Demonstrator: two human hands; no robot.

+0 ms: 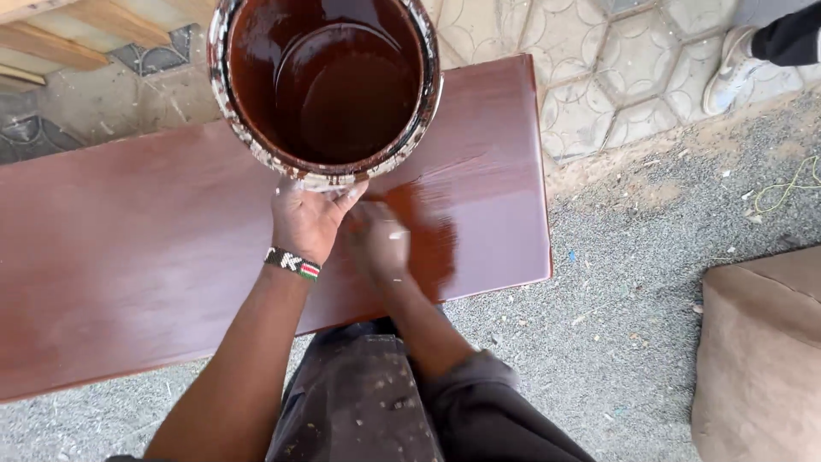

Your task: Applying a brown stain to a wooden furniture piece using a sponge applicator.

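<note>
A round bucket point(256, 137) with a paint-spattered rim holds dark brown liquid and stands out large over the far edge of a long reddish-brown board point(128, 248). My left hand point(308, 218), with a beaded band at the wrist, grips the bucket's near rim. My right hand point(376, 244) is blurred and lies low on the board just right of the left hand, beside a wetter, darker patch point(432, 235). A small pale speck shows at its fingers; what it holds is unclear.
Grey gravel point(633, 316) lies to the right of and below the board. Patterned paving stones point(599, 77) sit beyond it, where another person's shoe point(727, 68) stands. A tan cushion-like shape point(761, 351) is at the right, and wooden slats point(77, 34) are at the top left.
</note>
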